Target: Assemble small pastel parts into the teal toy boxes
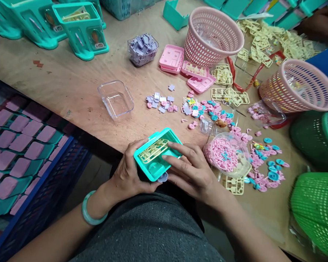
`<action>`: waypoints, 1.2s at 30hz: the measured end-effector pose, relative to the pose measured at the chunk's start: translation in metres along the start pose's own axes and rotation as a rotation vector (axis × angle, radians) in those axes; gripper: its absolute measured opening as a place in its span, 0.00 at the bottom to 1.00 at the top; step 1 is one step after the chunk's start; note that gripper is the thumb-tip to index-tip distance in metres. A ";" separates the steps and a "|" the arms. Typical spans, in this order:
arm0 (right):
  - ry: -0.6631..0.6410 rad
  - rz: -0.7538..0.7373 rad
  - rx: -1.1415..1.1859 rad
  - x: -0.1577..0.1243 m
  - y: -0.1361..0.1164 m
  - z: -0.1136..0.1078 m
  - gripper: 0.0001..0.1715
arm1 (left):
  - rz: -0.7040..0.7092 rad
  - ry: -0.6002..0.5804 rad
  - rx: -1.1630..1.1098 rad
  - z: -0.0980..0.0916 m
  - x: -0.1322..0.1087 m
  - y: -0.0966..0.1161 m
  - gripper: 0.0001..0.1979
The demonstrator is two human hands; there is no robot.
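Note:
A small teal plastic box (145, 168) is held in my left hand (128, 169), with its open top facing me. My left fingers wrap around its left side and lower edge. Inside the box lies a cream-coloured plastic sprue of small parts (154, 150). My right hand (192, 165) is at the box's right side, its index and middle fingers stretched over the opening. Whether those fingertips touch the sprue, I cannot tell. Just under the box's lower edge, a small pale purple piece (163, 177) sticks out.
On the table stand a clear empty tub (116, 100), a tub of purple pieces (143, 49), pink baskets (213, 34) and a round container of pink pieces (224, 154). Loose pink and blue parts lie rightward. Teal boxes (83, 31) stand at the back left; a blue crate (47, 185) is below.

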State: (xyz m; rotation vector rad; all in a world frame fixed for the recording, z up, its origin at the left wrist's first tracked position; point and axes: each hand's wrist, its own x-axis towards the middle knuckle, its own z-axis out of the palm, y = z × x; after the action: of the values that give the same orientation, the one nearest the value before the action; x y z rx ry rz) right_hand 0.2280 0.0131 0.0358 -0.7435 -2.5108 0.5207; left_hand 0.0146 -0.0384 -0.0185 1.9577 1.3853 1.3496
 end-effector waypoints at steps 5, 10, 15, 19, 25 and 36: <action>0.097 0.045 -0.027 -0.002 -0.003 0.007 0.33 | -0.036 -0.048 -0.005 -0.005 -0.002 -0.003 0.56; 0.074 0.028 -0.017 -0.003 -0.004 0.009 0.37 | -0.009 -0.133 0.037 -0.012 -0.001 -0.006 0.58; 0.161 0.069 -0.043 -0.006 -0.008 0.017 0.35 | -0.075 -0.087 0.121 -0.010 -0.006 -0.002 0.57; 0.205 0.114 -0.068 -0.008 -0.012 0.026 0.36 | -0.069 -0.112 0.123 -0.010 -0.006 -0.004 0.59; 0.137 0.066 -0.047 -0.008 -0.009 0.018 0.34 | -0.024 -0.092 0.102 -0.012 -0.005 -0.006 0.60; 0.163 0.064 -0.039 -0.009 -0.002 0.018 0.36 | -0.066 -0.027 0.172 -0.006 -0.004 0.000 0.56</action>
State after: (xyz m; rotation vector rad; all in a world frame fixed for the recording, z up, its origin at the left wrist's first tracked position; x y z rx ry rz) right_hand 0.2240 0.0020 0.0190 -0.8477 -2.3592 0.4161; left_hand 0.0095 -0.0434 -0.0179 2.0105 1.5856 1.2056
